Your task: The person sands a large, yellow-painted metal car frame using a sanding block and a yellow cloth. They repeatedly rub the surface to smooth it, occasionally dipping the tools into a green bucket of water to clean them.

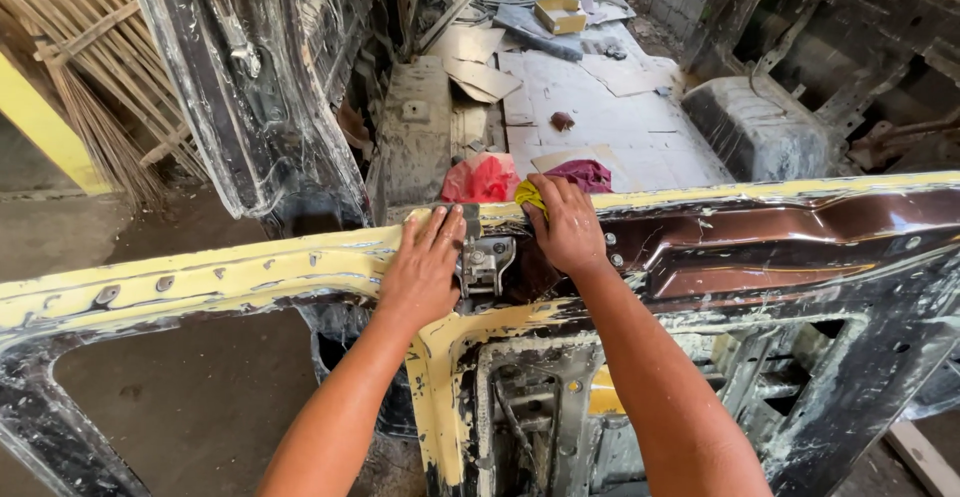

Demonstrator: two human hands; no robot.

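Lower centre of frame: left hand (425,267) lies flat, fingers together and extended, on the yellow-coated door panel (230,277), apparently to steady it beside the grey metal latch (485,262). Just right of the latch, the right hand (568,227) presses a yellow cloth (530,195) to the panel's top edge, fingers curled over it, seemingly for rubbing. Beyond, upper centre: red rag (480,179), cardboard sheets (610,107) on the stripped vehicle floor.

I see bright, even daylight and sharp focus around the yellow door panel (230,282), with glare above it and bowed edges.
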